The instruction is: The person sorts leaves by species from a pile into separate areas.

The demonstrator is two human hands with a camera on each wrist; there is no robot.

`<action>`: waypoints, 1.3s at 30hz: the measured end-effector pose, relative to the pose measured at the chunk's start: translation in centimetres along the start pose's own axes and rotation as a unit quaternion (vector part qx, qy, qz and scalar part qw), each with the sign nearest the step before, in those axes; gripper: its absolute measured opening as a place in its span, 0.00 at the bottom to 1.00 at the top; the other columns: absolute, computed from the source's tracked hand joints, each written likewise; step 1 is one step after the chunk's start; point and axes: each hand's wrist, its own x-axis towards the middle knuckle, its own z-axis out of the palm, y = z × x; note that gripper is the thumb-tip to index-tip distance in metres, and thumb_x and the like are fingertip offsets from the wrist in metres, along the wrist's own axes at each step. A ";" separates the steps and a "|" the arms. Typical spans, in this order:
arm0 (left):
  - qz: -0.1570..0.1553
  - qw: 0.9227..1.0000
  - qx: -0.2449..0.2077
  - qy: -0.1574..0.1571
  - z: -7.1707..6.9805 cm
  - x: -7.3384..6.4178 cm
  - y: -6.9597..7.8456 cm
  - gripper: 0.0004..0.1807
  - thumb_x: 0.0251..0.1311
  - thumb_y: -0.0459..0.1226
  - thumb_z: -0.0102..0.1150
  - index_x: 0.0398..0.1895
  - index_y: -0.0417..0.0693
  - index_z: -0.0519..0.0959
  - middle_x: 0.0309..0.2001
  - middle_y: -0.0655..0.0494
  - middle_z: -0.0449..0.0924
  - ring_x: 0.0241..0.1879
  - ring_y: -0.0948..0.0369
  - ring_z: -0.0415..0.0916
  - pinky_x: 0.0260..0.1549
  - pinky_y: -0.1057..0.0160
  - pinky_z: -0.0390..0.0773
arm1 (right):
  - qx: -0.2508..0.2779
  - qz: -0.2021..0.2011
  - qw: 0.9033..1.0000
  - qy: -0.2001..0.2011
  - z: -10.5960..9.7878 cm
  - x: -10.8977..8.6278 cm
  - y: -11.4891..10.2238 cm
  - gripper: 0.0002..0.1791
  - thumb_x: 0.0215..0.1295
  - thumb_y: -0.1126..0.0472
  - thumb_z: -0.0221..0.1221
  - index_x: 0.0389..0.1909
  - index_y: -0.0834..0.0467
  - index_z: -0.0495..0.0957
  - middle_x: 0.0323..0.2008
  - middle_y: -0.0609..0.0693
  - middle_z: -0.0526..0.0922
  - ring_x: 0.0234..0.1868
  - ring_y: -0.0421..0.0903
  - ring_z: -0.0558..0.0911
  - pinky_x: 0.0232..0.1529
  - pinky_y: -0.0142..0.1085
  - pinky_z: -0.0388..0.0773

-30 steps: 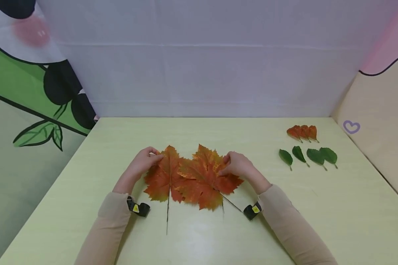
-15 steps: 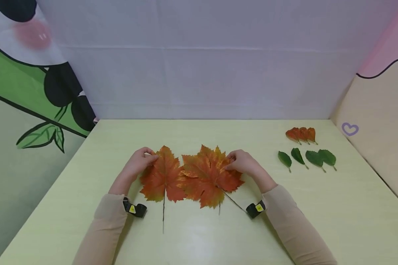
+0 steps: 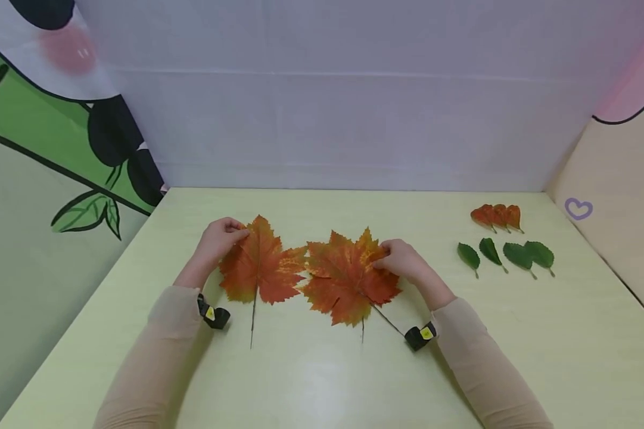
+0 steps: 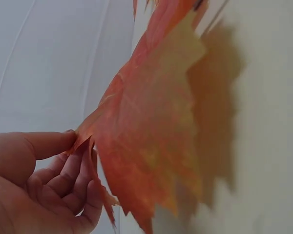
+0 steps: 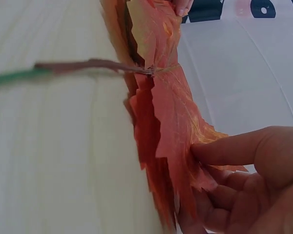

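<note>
An orange-red maple leaf [image 3: 260,262] with a thin dark stem lies left of centre in the head view. My left hand [image 3: 218,241] pinches its upper left edge between thumb and fingers; the left wrist view shows this leaf [image 4: 146,122] raised, casting a shadow on the table. To its right is a second maple leaf [image 3: 343,277], whose right edge my right hand [image 3: 402,260] pinches. Two stems stick out below that one, so another leaf seems to lie under it. The two leaves' facing tips meet or nearly meet; I cannot tell which.
At the table's back right lie several small reddish leaves [image 3: 498,216] in an overlapping row. In front of them are several green leaves [image 3: 520,256]. A pale cloth wall [image 3: 354,131] rises behind the table [image 3: 322,381].
My left hand has drawn its maple leaf left and slightly away from me. The right hand's leaf has shifted a little right, and the overlap between the leaves has shrunk.
</note>
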 end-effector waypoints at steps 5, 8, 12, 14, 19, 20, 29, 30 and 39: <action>-0.008 0.999 0.020 0.048 -1.6 1.9 -0.5 0.19 0.62 0.41 0.52 0.48 0.34 0.72 0.43 0.41 0.75 0.40 0.53 0.71 0.36 0.64 0.69 | 0.007 0.001 1.000 -0.006 0.1 0.2 0.2 0.13 0.59 0.63 0.57 0.42 0.66 0.73 0.29 0.53 0.70 0.26 0.45 0.68 0.26 0.32 0.66; -0.022 0.997 0.022 0.070 -2.6 3.1 -1.1 0.19 0.63 0.41 0.50 0.49 0.35 0.72 0.44 0.41 0.75 0.40 0.53 0.71 0.34 0.65 0.69 | 0.013 -0.001 1.000 -0.008 0.1 0.4 0.2 0.15 0.59 0.63 0.57 0.46 0.67 0.72 0.31 0.54 0.70 0.27 0.46 0.68 0.26 0.33 0.66; -0.056 0.995 0.018 0.080 -3.9 4.6 -1.7 0.20 0.65 0.42 0.47 0.53 0.37 0.70 0.49 0.40 0.73 0.43 0.52 0.70 0.40 0.62 0.72 | 0.017 0.002 1.000 -0.007 0.2 0.5 0.3 0.21 0.59 0.64 0.56 0.52 0.69 0.69 0.35 0.57 0.72 0.29 0.47 0.69 0.28 0.33 0.67; -0.067 0.993 0.016 0.091 -4.5 5.4 -1.9 0.21 0.65 0.42 0.45 0.54 0.38 0.70 0.51 0.40 0.71 0.44 0.52 0.70 0.44 0.58 0.73 | 0.018 0.004 1.000 -0.003 0.1 0.5 0.3 0.23 0.59 0.64 0.56 0.55 0.70 0.67 0.38 0.58 0.73 0.31 0.47 0.70 0.30 0.33 0.69; -0.082 0.987 0.032 0.134 -5.8 7.0 -2.6 0.20 0.64 0.41 0.45 0.53 0.38 0.72 0.52 0.40 0.71 0.45 0.52 0.69 0.45 0.57 0.73 | 0.019 0.003 1.000 0.000 0.2 0.5 0.3 0.25 0.59 0.65 0.56 0.56 0.70 0.66 0.39 0.59 0.74 0.32 0.48 0.70 0.30 0.33 0.69; -0.083 0.985 0.037 0.144 -6.0 7.3 -2.8 0.19 0.64 0.41 0.46 0.53 0.38 0.73 0.51 0.41 0.72 0.45 0.52 0.69 0.43 0.59 0.73 | 0.020 0.002 1.000 -0.001 0.2 0.5 0.3 0.25 0.59 0.65 0.56 0.56 0.71 0.66 0.38 0.59 0.74 0.31 0.48 0.70 0.29 0.33 0.68; -0.099 0.975 0.046 0.193 -7.1 8.3 -4.5 0.19 0.62 0.41 0.48 0.50 0.37 0.76 0.48 0.41 0.72 0.45 0.50 0.67 0.36 0.62 0.70 | 0.011 0.006 1.000 -0.003 0.2 0.4 0.5 0.27 0.60 0.64 0.55 0.59 0.71 0.63 0.47 0.63 0.73 0.35 0.49 0.70 0.34 0.35 0.68; -0.099 0.975 0.047 0.194 -7.2 8.4 -4.6 0.19 0.62 0.40 0.47 0.50 0.37 0.76 0.48 0.41 0.72 0.46 0.50 0.67 0.37 0.60 0.70 | 0.014 0.006 1.000 -0.004 0.2 0.4 0.5 0.27 0.61 0.64 0.55 0.59 0.71 0.63 0.48 0.63 0.72 0.35 0.49 0.70 0.34 0.35 0.69; -0.106 0.973 0.033 0.201 -7.5 9.1 -5.2 0.18 0.63 0.38 0.45 0.52 0.39 0.75 0.51 0.41 0.72 0.52 0.47 0.66 0.51 0.54 0.68 | 0.011 -0.001 1.000 0.004 0.4 0.3 0.1 0.24 0.60 0.64 0.56 0.56 0.71 0.66 0.41 0.60 0.74 0.32 0.48 0.70 0.30 0.34 0.68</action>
